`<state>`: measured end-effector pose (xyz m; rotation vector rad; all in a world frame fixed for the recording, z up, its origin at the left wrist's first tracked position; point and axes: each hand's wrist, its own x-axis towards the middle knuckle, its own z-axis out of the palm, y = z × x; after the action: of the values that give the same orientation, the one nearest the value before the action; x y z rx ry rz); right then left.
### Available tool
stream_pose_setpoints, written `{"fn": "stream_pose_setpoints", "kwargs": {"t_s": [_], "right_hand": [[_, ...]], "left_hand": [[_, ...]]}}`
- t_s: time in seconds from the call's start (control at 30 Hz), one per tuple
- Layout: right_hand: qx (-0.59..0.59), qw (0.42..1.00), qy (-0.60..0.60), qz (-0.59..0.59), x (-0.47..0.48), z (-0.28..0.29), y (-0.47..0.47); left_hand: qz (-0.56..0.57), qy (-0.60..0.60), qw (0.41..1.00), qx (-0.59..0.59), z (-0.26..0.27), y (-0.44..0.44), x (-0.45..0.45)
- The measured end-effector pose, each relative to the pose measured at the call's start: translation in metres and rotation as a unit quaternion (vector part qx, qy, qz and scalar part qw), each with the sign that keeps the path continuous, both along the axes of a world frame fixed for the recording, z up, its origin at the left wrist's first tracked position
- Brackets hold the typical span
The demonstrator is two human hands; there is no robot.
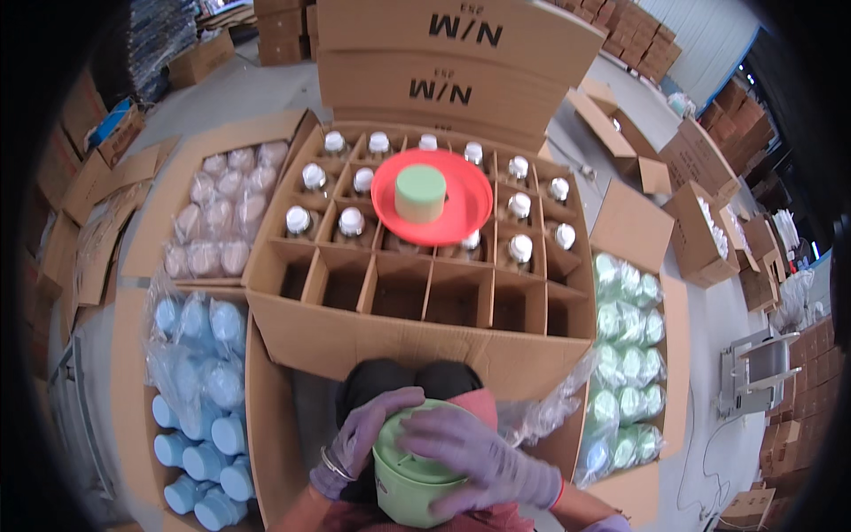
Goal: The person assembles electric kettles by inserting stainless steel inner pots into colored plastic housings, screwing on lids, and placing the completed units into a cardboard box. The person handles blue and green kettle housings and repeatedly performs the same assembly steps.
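Note:
A green plastic tub with a lid (404,495) is held upright against my lap between purple-gloved hands. My left hand (362,435) grips its left side, with the fingers reaching over the lid's rim. Spread across the top and right side, my right hand (475,459) is blurred and covers much of the lid. Beyond my knees stands a carton with cardboard dividers (425,332). Clear bottles with white caps (351,221) fill its far rows, and the nearest row of cells holds none. On the bottles rests a red round dish (475,206), bearing a pale green cylindrical piece (420,193).
Left lie cartons of light blue plastic containers (206,462) and bagged pinkish pieces (229,183). To the right, another carton holds bagged green pieces (628,362). Tall printed cardboard flaps (439,60) rise behind the divided carton. A grey metal device (758,372) stands far right near floor cables.

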<state>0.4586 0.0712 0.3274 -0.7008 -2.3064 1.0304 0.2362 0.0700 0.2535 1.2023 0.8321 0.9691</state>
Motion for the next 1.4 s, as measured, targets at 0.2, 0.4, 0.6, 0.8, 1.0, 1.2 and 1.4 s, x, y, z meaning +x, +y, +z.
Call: {"fn": "stream_pose_setpoints", "kwargs": {"t_s": [0.2, 0.4, 0.6, 0.8, 1.0, 1.2, 1.4], "right_hand": [[-0.135, 0.895, -0.09, -0.415, 0.106, -0.05, -0.038], [-0.112, 0.963, -0.017, -0.243, 0.083, -0.047, -0.015], [-0.083, 0.973, 0.141, -0.165, 0.026, -0.055, -0.009], [-0.263, 0.894, -0.003, -0.363, 0.031, -0.072, 0.106], [0.102, 0.795, -0.34, -0.492, 0.12, -0.104, 0.245], [0.029, 0.794, -0.374, -0.477, 0.166, -0.159, 0.268], [0.193, 0.834, -0.14, -0.498, 0.149, -0.051, 0.208]], "left_hand": [[0.139, -0.151, 0.979, -0.006, -0.024, -0.029, -0.055], [0.108, 0.021, 0.994, 0.028, 0.019, -0.036, -0.038], [-0.112, 0.183, 0.945, 0.248, 0.038, 0.003, -0.024], [0.159, 0.1, 0.974, 0.125, 0.023, 0.073, 0.019], [0.222, 0.087, 0.971, -0.006, -0.069, 0.15, 0.043], [0.286, 0.264, 0.893, 0.227, -0.075, 0.148, 0.099], [0.271, 0.337, 0.882, 0.188, -0.096, 0.158, 0.077]]}}
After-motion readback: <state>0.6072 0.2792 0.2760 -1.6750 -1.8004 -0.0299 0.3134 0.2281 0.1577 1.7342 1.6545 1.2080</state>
